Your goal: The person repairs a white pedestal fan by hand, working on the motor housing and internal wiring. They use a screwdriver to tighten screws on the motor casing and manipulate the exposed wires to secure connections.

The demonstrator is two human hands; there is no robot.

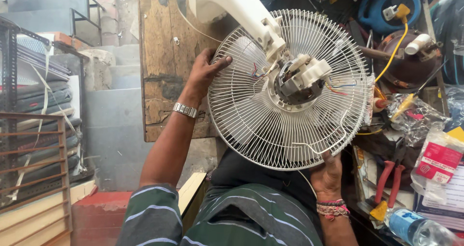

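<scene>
fan (pixel 290 89): lies grille-up over the bench's (pixel 159 57) near edge, motor (pixel 299 79) bare
left hand (pixel 205 72): fingers curled on the grille rim
right hand (pixel 327 174): closed on the lower rim
care: grip the rim only, clear of loose wires (pixel 338 87)

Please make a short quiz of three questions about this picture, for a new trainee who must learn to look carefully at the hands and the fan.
1. True or false: both hands grip the rim of the white fan guard.
2. Which thing lies nearest the right hand? A) the red-handled pliers B) the blue cable reel C) the plastic bottle
3. Fill in: at the centre of the guard the ____ is exposed, with coloured wires coming out of it.

Key
1. True: the left hand holds the upper left rim, the right hand the lower rim.
2. A
3. motor
</scene>
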